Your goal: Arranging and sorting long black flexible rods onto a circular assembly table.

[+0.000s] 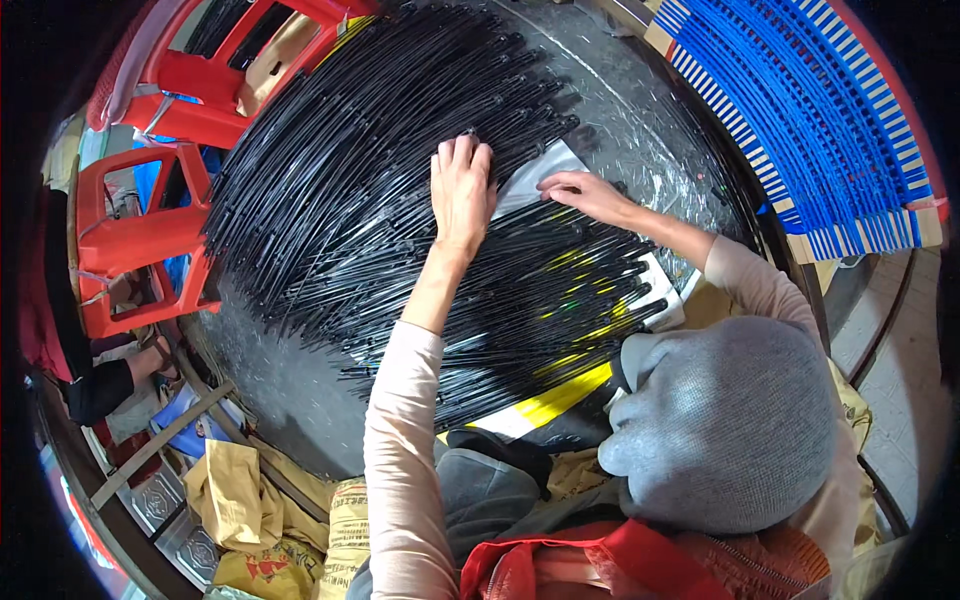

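Little looked done: black ties [340, 150] lay loose toward 11 o'clock. Clear plastic [541, 172] lay at 1, right hand [594, 198] touching it, left hand [462, 195] curled beside it; neither grip could be told.

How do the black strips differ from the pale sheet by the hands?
Colour: the strips are black; the sheet is whitish.
Shape: the strips are long and narrow; the sheet is broader and thin.
Spread: the strips form a wide heap; the sheet takes up a small patch.
Both catch the light.
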Demonstrator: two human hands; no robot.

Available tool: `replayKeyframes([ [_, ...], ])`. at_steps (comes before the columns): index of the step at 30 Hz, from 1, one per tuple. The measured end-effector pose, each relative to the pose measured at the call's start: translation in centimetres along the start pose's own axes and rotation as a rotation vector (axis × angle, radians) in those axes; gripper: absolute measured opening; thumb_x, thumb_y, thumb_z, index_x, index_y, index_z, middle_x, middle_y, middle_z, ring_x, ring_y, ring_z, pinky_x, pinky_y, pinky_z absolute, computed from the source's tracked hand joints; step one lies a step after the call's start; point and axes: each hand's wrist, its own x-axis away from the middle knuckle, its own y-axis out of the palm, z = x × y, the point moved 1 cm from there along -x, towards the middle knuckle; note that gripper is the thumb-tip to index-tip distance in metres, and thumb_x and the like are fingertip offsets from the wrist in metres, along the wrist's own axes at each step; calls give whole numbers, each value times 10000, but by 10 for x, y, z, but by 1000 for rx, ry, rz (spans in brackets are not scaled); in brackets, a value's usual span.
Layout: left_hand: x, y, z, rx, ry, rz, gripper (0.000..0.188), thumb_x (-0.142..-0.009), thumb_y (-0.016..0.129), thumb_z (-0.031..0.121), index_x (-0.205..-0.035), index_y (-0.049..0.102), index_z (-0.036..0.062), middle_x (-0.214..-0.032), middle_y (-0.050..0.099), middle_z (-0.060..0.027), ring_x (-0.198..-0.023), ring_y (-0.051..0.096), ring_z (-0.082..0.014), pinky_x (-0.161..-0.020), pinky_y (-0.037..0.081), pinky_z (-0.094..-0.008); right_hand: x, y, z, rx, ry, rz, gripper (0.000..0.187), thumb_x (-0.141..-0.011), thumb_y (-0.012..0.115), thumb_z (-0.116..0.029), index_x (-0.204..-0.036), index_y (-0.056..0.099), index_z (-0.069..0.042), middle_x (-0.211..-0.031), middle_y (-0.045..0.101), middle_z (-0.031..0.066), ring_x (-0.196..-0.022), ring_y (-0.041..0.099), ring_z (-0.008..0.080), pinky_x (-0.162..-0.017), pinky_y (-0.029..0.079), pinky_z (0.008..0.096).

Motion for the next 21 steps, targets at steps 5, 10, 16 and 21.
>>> replayKeyframes([
  [5,26,14,8,-178,150,57,160,-801,575,120,-953,575,71,-1162,591,-83,-1105,547,-263,-933,426,-382,0,-5,7,66,1,22,318,-976,455,-155,-1182,617,26,-1130,674,91,-1097,590,176,-985,416,300],
  [10,44,30,11,-165,158,-15,215,-817,550,132,-1026,568,82,-1066,599,-75,-961,563,-236,-839,448,-368,-5,-12,4,-368,77,78,371,-979,447,-221,-1303,565,-86,-1296,573,112,-1157,569,205,-1008,405,329],
  [16,59,25,17,-146,129,-151,470,-775,666,143,-1221,539,65,-1084,576,-79,-940,529,-252,-825,423,-379,-6,-23,-11,-539,169,243,470,-1000,463,-447,-1303,458,-88,-1167,593,79,-1054,607,215,-982,432,363],
  [21,62,18,25,-144,123,-202,553,-751,741,232,-1244,538,84,-1081,575,-70,-938,529,-241,-838,421,-370,-14,-6,-8,-576,166,264,461,-963,569,-381,-1262,493,-39,-1087,638,85,-1035,614,188,-941,460,323],
])
